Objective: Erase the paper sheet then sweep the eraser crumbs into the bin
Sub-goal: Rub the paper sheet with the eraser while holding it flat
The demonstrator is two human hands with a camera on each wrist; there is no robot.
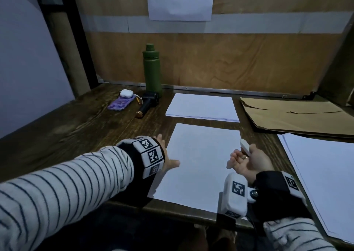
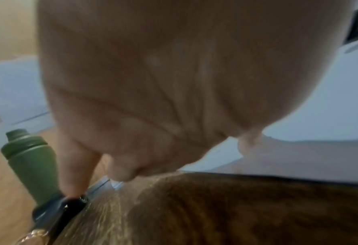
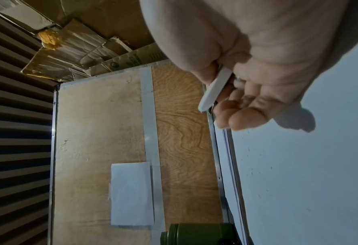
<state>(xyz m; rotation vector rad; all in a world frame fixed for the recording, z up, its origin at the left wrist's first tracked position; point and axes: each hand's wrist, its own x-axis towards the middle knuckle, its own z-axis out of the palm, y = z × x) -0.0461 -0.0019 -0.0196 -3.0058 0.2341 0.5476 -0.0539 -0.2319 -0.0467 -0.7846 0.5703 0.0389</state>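
Looks like erasing's done: right hand (image 1: 249, 161) pinches the eraser (image 1: 244, 145), left hand (image 1: 168, 159) flat on the sheet (image 1: 199, 166), so next sweep crumbs binward.

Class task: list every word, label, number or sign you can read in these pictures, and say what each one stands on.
Nothing can be read for certain.
Cardboard box, right wrist view: green print and round logos, too blurred to read.
Wrist bands: black-and-white square code patterns, no letters; a tiny mark beside one is too small to read.
Paper sheet, green bottle: no text visible.
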